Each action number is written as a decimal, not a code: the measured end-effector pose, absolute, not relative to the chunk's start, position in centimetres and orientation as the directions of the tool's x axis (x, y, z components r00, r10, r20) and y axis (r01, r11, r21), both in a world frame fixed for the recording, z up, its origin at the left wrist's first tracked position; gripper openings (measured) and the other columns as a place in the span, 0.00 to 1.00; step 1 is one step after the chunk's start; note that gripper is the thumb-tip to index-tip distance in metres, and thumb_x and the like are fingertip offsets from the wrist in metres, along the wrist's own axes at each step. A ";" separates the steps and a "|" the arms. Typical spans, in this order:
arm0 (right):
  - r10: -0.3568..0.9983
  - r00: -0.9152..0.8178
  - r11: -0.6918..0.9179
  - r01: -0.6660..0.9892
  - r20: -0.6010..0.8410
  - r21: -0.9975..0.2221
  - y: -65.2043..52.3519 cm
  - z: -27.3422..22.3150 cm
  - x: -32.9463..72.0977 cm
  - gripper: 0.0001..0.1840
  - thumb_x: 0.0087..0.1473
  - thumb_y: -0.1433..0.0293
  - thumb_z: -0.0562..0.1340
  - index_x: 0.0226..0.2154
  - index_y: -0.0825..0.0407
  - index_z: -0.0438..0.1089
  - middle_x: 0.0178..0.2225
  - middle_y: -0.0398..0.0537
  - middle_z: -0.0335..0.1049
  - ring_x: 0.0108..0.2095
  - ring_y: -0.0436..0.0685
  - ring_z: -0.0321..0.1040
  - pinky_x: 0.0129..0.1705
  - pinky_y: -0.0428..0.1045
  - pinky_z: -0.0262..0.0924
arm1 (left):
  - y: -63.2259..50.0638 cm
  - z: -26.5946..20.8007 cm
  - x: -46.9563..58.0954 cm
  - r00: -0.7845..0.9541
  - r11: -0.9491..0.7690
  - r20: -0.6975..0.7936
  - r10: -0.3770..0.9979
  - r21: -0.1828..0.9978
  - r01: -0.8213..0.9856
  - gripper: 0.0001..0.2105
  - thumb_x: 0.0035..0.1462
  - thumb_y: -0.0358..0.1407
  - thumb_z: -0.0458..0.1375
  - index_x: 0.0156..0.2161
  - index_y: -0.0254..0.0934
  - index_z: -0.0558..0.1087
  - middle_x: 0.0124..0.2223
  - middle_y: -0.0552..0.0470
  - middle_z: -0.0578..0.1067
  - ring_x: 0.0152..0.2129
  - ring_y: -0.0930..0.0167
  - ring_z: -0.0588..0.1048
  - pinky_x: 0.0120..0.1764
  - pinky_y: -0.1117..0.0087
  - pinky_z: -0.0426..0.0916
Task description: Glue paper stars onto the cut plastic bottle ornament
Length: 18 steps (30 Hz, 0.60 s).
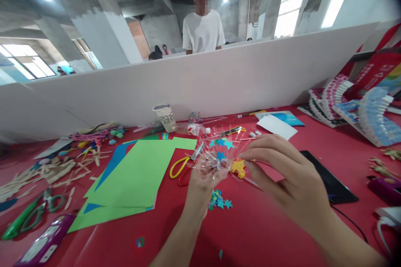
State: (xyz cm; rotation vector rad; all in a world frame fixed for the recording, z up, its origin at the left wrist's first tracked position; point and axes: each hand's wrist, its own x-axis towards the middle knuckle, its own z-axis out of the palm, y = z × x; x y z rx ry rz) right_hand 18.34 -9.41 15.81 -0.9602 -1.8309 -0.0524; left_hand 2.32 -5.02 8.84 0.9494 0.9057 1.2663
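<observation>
In the middle of the head view, my left hand (202,181) is closed around the base of a cut clear plastic bottle (216,164), whose thin strips splay outward. Blue star stickers (221,156) and yellow star stickers (238,168) show on its strips. My right hand (288,171) comes in from the right, thumb and fingertips pinched at the bottle's right edge, beside the yellow stars. Exactly what lies between those fingertips is hard to make out. Below the bottle, a small pile of blue-green stars (221,200) lies on the red table (250,238).
Green paper sheets (134,175) and yellow-handled scissors (180,166) lie left of my hands. Farther left are green-handled scissors (31,212) and wooden sticks (59,171). A paper cup (166,117) stands near the white partition (188,83). A black tablet (327,177) lies right.
</observation>
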 end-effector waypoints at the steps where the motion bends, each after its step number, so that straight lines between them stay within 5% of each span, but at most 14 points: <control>1: 0.587 -0.171 0.687 0.622 0.792 -0.375 -9.4 15.8 18.3 0.09 0.55 0.78 0.57 0.37 0.51 0.69 0.35 0.46 0.70 0.38 0.53 0.66 0.41 0.51 0.61 | -5.1 9.1 2.4 0.078 0.063 -0.038 0.996 0.935 -0.348 0.21 0.40 0.31 0.68 0.41 0.36 0.69 0.33 0.53 0.79 0.32 0.70 0.78 0.42 0.69 0.70; 10: 0.546 -0.249 0.671 0.701 0.800 -0.240 -8.8 15.7 18.4 0.11 0.55 0.77 0.57 0.38 0.50 0.71 0.38 0.50 0.69 0.38 0.55 0.64 0.41 0.53 0.62 | -5.6 9.4 2.4 0.074 0.052 -0.031 0.997 0.953 -0.299 0.24 0.39 0.33 0.68 0.45 0.37 0.69 0.43 0.48 0.77 0.41 0.65 0.76 0.44 0.66 0.71; 18: 0.513 -0.327 0.706 0.686 0.793 -0.174 -9.4 15.6 19.0 0.12 0.53 0.78 0.60 0.41 0.53 0.69 0.38 0.51 0.69 0.40 0.56 0.64 0.43 0.54 0.62 | -5.7 9.3 2.1 0.128 -0.019 0.054 0.990 0.964 -0.263 0.23 0.44 0.33 0.66 0.47 0.37 0.68 0.42 0.48 0.76 0.40 0.67 0.76 0.46 0.64 0.71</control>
